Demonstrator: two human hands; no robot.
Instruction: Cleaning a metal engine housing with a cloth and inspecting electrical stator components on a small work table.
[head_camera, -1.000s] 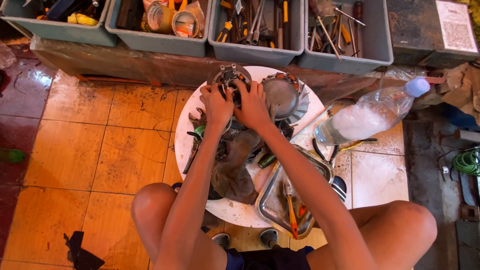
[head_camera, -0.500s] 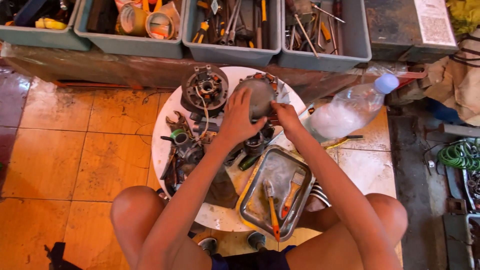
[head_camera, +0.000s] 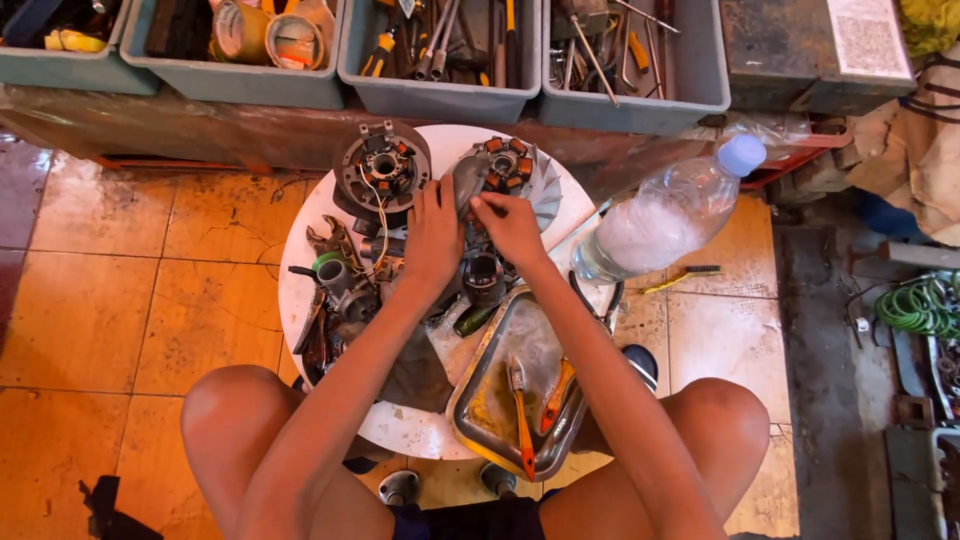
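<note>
Head view: 2 hands close together at the far side of a round white worktop (head_camera: 300, 300). Left hand (head_camera: 432, 238) laid flat over dark engine parts, fingers spread, gripping nothing visible. Right hand (head_camera: 510, 228) pinched on the near edge of a finned metal cover (head_camera: 505, 172) with orange coils. Just left of it, a round wired coil plate (head_camera: 382, 166). Nearer, a metal tray (head_camera: 490, 400) holding orange-handled tools. At right, a clear plastic bottle (head_camera: 665, 215). Beyond, grey tool bins (head_camera: 440, 95).

Orange tiled floor (head_camera: 120, 300), grey bins (head_camera: 440, 95)
</note>
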